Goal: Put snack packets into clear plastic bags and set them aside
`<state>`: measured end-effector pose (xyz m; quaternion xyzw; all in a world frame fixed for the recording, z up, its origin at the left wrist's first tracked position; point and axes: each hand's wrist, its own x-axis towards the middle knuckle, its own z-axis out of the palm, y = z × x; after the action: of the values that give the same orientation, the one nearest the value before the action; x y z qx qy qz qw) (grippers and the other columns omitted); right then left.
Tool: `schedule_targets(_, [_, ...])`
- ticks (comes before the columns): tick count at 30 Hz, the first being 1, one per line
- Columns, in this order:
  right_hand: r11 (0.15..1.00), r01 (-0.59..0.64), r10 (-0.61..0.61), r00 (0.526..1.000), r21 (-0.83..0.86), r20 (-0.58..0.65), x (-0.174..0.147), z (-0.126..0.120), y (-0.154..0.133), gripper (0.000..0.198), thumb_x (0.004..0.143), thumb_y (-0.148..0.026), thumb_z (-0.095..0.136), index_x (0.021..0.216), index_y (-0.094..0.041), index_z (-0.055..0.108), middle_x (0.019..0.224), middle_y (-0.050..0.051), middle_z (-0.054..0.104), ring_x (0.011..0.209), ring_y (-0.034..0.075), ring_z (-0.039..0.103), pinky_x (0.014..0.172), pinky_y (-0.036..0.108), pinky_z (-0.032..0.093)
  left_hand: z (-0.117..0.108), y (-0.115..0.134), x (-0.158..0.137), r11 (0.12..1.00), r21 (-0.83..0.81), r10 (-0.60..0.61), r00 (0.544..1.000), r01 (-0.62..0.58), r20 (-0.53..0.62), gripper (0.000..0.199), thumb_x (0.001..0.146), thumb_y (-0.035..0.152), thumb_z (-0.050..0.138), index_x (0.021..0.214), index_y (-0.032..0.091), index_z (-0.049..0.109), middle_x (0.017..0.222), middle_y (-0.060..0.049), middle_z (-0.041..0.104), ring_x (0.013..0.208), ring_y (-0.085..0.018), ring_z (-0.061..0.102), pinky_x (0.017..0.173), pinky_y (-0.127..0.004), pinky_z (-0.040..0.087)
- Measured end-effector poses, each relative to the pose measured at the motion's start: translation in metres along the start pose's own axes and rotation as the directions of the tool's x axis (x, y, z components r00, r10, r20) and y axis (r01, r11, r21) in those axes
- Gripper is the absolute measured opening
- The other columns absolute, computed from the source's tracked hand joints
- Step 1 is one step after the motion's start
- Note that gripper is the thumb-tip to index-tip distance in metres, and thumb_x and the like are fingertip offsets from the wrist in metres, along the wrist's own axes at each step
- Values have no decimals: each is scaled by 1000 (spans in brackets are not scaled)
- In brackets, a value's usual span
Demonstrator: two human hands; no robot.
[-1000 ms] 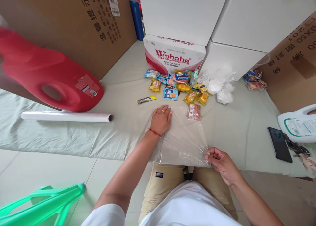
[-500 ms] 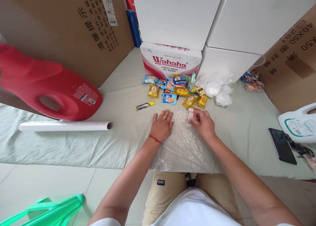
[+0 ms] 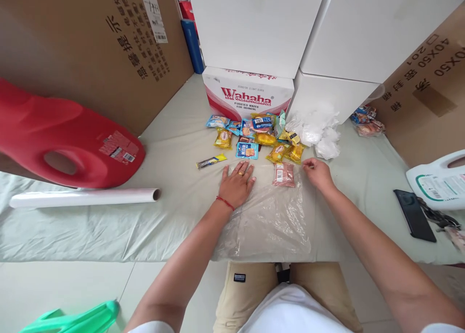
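Observation:
A sheet of clear plastic film lies wrinkled on the cloth-covered table in front of me. My left hand rests flat on the film's upper left part, fingers spread, palm down. On its upper edge lies a small reddish-brown snack packet with a white barcode label. To the right of that packet, my right hand pinches at the film's upper right corner, thumb and fingers together. Just beyond the hands is a pile of wrapped snacks, among them a blue packet and a yellow-wrapped cake.
A thin yellow-and-black stick packet lies left of the pile. Bunched white plastic bags sit right of it, before white boxes. At left are a red jug and a film roll; at right, a phone.
My right hand has let go of the reddish-brown packet, leaving it on the film, and has moved right to the film's corner. My left hand stays flat on the film.

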<state>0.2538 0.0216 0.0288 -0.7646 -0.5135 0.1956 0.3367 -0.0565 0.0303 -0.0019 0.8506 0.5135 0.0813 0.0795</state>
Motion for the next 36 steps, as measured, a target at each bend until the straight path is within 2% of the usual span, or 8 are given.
schedule_targets(3, [963, 250, -261, 960, -101, -105, 9, 12, -37, 22, 86, -28, 53, 95, -20, 72, 101, 9, 72, 81, 21, 62, 81, 35, 49, 1, 0, 1, 1000, -12, -1, 1000, 1, 11, 59, 107, 47, 19, 159, 26, 38, 169, -4, 30, 156, -25, 29, 126, -66, 15])
schedule_targets(7, [792, 582, -521, 802, -185, 292, 23, 58, -103, 27, 93, -18, 49, 108, -18, 72, 109, 10, 73, 102, 25, 64, 94, 35, 47, 0, 1, 2, 1000, -27, -1, 1000, 1, 4, 59, 107, 48, 21, 159, 28, 38, 169, -4, 30, 157, -26, 28, 126, -67, 12])
schedule_targets(10, [593, 777, -591, 598, -211, 541, 34, 96, -135, 39, 96, -11, 46, 130, -13, 65, 137, 15, 65, 123, 26, 56, 107, 37, 40, 1, 0, 2, 999, -42, -3, 1000, 3, 2, 57, 107, 47, 21, 158, 30, 41, 168, -5, 32, 156, -26, 30, 127, -66, 12])
schedule_targets(12, [513, 819, -566, 548, -258, 616, 40, 111, -143, 43, 97, -7, 44, 136, -11, 62, 144, 17, 60, 130, 27, 52, 112, 38, 36, 1, 0, 2, 999, -54, -3, 1000, 2, -3, 57, 107, 47, 20, 158, 30, 42, 168, -5, 33, 156, -26, 30, 127, -66, 11])
schedule_targets(17, [571, 635, -403, 769, -520, 496, 49, 117, -145, 40, 101, -10, 37, 130, -11, 66, 127, 21, 68, 116, 31, 64, 99, 40, 47, 2, -3, 1, 996, -86, 6, 1000, -7, -13, 58, 107, 47, 18, 157, 29, 43, 168, -5, 34, 156, -26, 30, 127, -65, 11])
schedule_targets(20, [641, 539, -317, 835, -546, 450, 52, 120, -156, 39, 103, -15, 38, 132, -15, 65, 131, 21, 67, 115, 32, 67, 96, 42, 49, 2, -4, 2, 996, -90, 7, 1000, -8, -5, 57, 107, 47, 19, 157, 30, 43, 168, -5, 34, 156, -25, 30, 127, -65, 11])
schedule_targets(28, [768, 364, -119, 890, -527, 441, 67, 141, -173, 43, 88, -45, 75, 116, -13, 74, 120, 21, 73, 115, 31, 68, 93, 37, 51, 3, -4, 1, 995, -103, 15, 1000, -17, -25, 58, 108, 47, 17, 155, 28, 45, 166, -7, 38, 155, -24, 32, 127, -65, 11])
schedule_targets(36, [953, 185, -83, 920, -238, 383, 74, 120, -147, 22, 77, -36, 81, 84, -18, 72, 84, 3, 74, 79, 18, 67, 72, 27, 52, 8, -5, 0, 995, -96, 22, 999, -27, -49, 56, 107, 46, 22, 157, 32, 42, 166, -5, 37, 155, -25, 32, 127, -65, 10])
